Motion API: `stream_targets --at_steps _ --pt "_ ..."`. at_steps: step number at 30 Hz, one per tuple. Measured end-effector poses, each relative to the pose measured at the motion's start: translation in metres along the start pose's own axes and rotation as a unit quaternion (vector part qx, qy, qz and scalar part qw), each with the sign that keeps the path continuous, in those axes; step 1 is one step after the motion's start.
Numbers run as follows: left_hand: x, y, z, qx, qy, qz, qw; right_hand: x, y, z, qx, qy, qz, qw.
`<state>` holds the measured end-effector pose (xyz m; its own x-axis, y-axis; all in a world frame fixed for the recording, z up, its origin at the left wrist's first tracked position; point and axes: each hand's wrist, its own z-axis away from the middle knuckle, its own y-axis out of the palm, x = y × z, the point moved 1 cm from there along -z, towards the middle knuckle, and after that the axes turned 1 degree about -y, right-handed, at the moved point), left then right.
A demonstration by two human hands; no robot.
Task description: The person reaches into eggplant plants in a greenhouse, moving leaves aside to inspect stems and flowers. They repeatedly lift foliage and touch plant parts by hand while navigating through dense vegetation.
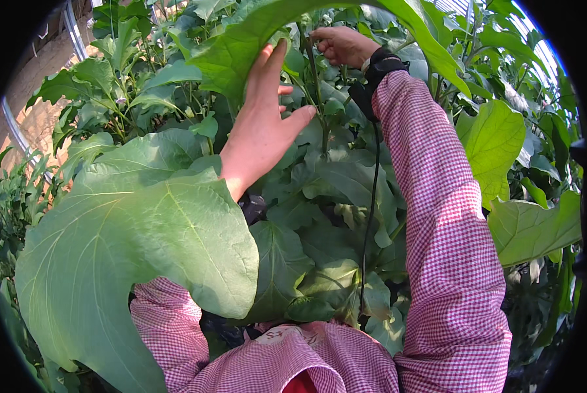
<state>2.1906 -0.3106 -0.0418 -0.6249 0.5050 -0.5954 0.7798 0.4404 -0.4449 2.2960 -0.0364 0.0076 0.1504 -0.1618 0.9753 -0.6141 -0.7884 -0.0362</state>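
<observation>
My left hand (269,118) is raised among broad-leaved plants, its fingers apart and its fingertips against the underside of a large green leaf (234,59) that arches over the top. To its right a dark upright plant stem (315,73) rises. My right hand (345,46) is beside that stem's upper part, fingers curled; whether something is pinched in them cannot be made out. A black strap (386,64) with a dark device circles the right wrist, and a black cable (370,211) hangs from it. A big leaf (175,236) covers much of my left forearm.
Dense foliage surrounds both arms. Bright green leaves (492,147) stand right of my right sleeve. At the upper left, metal poles (75,32) rise by bare brown ground (38,105). Light framework shows at the upper right. A dark vertical object (583,196) is at the right rim.
</observation>
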Motion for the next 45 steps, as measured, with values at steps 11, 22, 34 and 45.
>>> stream_targets --at_steps 11,22,34,45 --pt "-0.009 -0.028 0.038 -0.108 0.009 -0.132 0.985 -0.016 0.013 -0.004 -0.148 -0.034 -0.014 0.988" --pt "-0.009 -0.023 0.094 -0.139 0.033 -0.094 0.985 -0.055 0.021 0.050 -0.289 -0.041 0.059 0.955" --pt "0.003 -0.013 0.125 -0.151 0.005 -0.079 0.985 -0.128 0.027 0.056 -0.106 0.277 0.247 0.923" --pt "-0.004 -0.028 0.118 -0.141 0.022 0.029 0.989 -0.155 0.021 0.073 -0.209 0.168 0.155 0.951"
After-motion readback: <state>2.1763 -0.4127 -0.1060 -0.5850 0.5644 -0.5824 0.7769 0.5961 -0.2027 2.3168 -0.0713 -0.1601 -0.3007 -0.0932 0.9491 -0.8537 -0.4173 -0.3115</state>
